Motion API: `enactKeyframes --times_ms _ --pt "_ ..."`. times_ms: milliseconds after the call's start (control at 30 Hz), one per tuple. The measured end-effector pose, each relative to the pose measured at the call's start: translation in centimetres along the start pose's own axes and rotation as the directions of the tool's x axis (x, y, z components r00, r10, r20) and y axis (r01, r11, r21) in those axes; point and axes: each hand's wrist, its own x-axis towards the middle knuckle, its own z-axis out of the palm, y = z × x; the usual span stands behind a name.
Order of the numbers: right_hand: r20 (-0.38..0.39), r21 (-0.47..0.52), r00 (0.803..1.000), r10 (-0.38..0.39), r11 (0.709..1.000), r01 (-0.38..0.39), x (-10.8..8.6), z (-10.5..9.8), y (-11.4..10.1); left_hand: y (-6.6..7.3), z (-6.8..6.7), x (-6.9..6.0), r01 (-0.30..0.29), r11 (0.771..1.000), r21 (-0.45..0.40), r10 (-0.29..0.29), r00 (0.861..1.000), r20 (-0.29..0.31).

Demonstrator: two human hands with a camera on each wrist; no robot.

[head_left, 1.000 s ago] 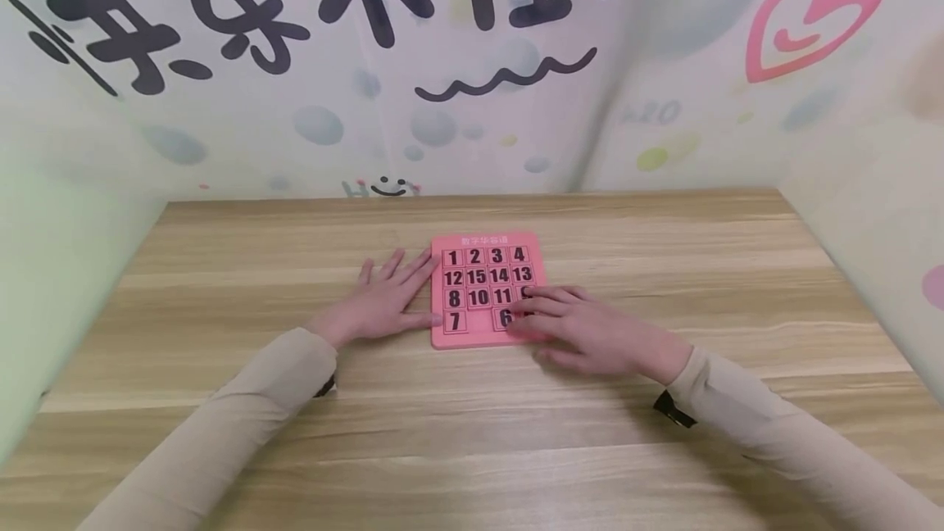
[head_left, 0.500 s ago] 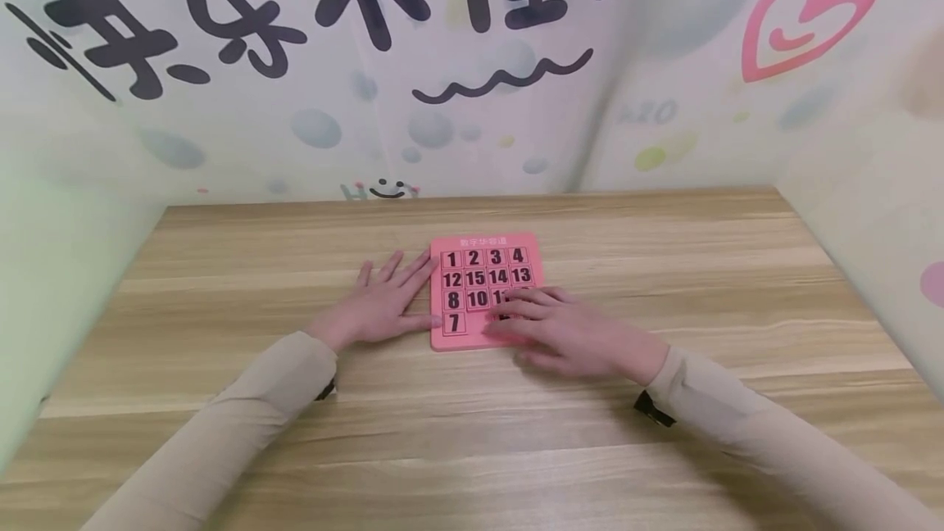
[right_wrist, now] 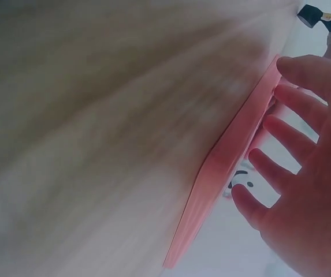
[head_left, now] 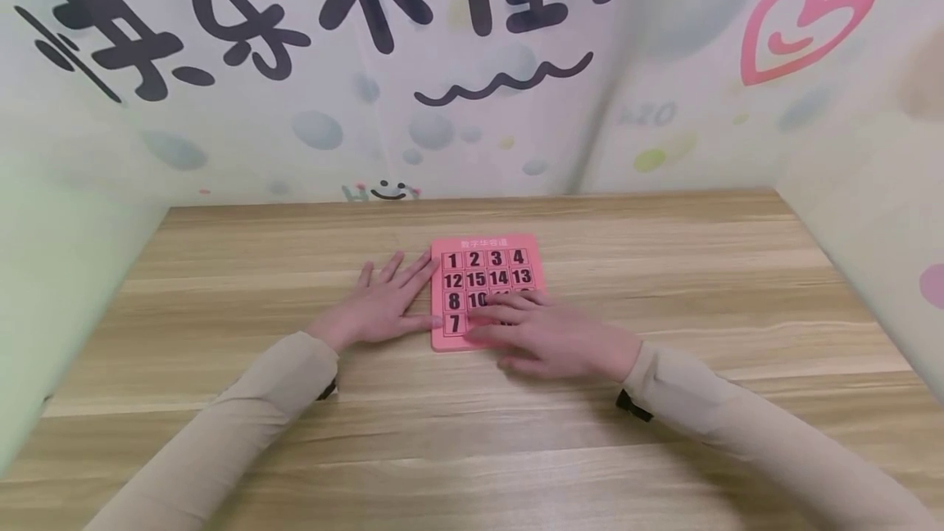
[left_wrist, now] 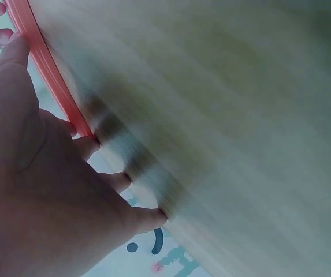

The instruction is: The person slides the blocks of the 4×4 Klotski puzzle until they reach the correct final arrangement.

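Note:
A pink sliding number puzzle [head_left: 437,293] lies flat on the table. Its top row reads 1, 2, 3, 4, and tile 7 [head_left: 454,324] sits at the lower left. My left hand [head_left: 376,310] is spread on the table at the puzzle's left side, with thumb and index finger touching the frame's edge [left_wrist: 55,81]. The fingers of my right hand [head_left: 560,338] reach over the lower right tiles, hiding several of them, including tile 6. In the right wrist view those fingers [right_wrist: 278,173] are apart and slightly bent above the puzzle; tile contact is hard to make out.
The wood-grain table [head_left: 472,449] extends around the puzzle on all sides. Behind it rises a wall [head_left: 472,146] with large black characters and a pink heart. Side walls close in the table at left and right.
My right hand has slid left across the puzzle's lower rows, covering tile 6 and the gap beside tile 7 that showed earlier. The left hand has stayed in place.

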Motion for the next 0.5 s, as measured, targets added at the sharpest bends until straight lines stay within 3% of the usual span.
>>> enactKeyframes --times_ms 500 --pt "0.011 0.018 1.000 0.014 1.000 -0.014 0.13 0.44 -0.12 0.03 0.06 0.07 0.000 1.000 0.000 0.000 1.000 -0.004"
